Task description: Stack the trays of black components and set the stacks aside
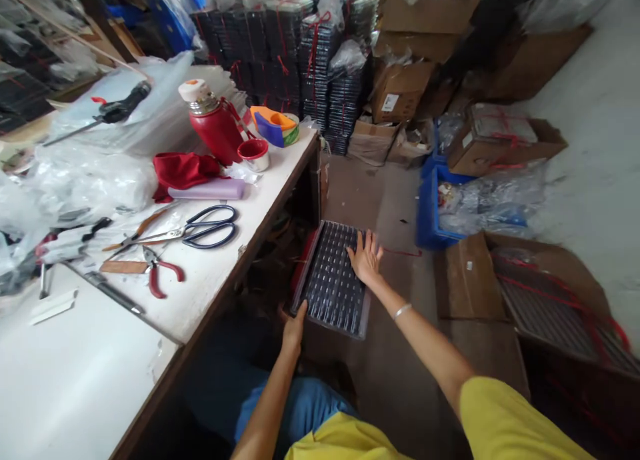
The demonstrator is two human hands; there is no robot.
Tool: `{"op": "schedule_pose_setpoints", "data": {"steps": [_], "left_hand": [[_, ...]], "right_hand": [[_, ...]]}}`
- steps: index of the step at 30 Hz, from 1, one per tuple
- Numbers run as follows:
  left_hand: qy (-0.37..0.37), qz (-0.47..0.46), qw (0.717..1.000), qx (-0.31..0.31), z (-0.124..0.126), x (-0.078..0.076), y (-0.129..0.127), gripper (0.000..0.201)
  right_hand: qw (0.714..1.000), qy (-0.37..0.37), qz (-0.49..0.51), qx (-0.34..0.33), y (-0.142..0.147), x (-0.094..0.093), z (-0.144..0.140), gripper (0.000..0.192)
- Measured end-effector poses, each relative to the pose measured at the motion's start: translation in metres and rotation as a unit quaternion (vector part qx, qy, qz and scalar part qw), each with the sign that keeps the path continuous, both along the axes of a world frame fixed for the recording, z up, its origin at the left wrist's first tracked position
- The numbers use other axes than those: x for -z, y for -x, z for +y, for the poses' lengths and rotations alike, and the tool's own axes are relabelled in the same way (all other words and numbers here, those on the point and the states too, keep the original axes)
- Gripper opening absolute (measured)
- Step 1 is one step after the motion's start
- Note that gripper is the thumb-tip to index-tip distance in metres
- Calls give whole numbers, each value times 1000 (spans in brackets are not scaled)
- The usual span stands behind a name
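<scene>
A stack of dark trays (333,280) is seen at frame centre. Its near corner is gripped by the left hand (294,328). The right hand (367,257) is laid open on top.

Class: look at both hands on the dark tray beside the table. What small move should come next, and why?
Probably lift the tray a little: the left hand grips its near corner and the right hand lies flat on top, so it seems steadied, not yet raised.
</scene>
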State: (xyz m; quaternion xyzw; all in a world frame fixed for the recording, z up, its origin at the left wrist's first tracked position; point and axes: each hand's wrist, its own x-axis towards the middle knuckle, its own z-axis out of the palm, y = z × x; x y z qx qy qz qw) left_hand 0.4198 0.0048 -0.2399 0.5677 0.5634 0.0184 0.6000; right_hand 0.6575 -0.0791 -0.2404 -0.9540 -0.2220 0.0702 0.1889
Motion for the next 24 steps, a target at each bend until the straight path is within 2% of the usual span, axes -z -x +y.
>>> {"op": "schedule_pose_setpoints", "data": {"steps": [3, 5, 7, 10, 14, 21, 24], "left_hand": [[-78, -10, 995, 61, 26, -3, -12, 63], [-96, -29, 989, 112, 36, -4, -22, 52], [-102, -46, 982, 152, 41, -5, -30, 41], [-104, -60, 976, 183, 44, -5, -35, 34], [-104, -65, 974, 190, 47, -4, -35, 32], [-94, -61, 977, 183, 52, -3, -38, 33], [-88, -60, 978, 180, 51, -7, -42, 33]], "right_hand": [[995, -36, 45, 78, 53, 17, -34, 68], [988, -63, 78, 118, 77, 26, -48, 57], [980, -91, 102, 146, 89, 31, -54, 44], [969, -125, 120, 176, 91, 32, -53, 37], [956, -141, 137, 217, 91, 30, -48, 36], [947, -134, 151, 249, 98, 28, -41, 39], [947, -113, 153, 258, 99, 21, -43, 38]]}}
